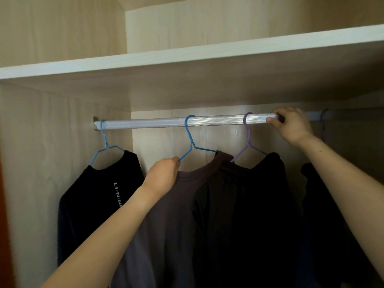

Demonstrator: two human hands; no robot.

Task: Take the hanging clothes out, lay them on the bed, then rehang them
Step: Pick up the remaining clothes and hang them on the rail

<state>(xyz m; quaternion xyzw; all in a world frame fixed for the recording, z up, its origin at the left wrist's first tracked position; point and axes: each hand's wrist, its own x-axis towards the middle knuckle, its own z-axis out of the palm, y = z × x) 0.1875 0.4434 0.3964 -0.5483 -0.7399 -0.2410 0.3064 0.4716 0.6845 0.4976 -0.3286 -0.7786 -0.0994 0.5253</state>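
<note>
Wardrobe count: one rail [218, 120], one shelf [187, 57], two blue hangers [105, 138] [189, 134], two purple hangers [248, 134] [321, 119], four dark garments [93, 194] [176, 204] [259, 194] [324, 204], two hands [164, 173] [291, 125].

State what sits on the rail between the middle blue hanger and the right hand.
Only the purple hanger, hooked on the rail; head view.

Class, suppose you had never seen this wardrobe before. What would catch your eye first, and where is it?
First comes the pale rail across the middle of the wardrobe, with the right hand curled over it near its right end. Below, the left hand grips the brown shirt at the shoulder, under the middle blue hanger. At far left hangs a black shirt with white lettering.
</note>
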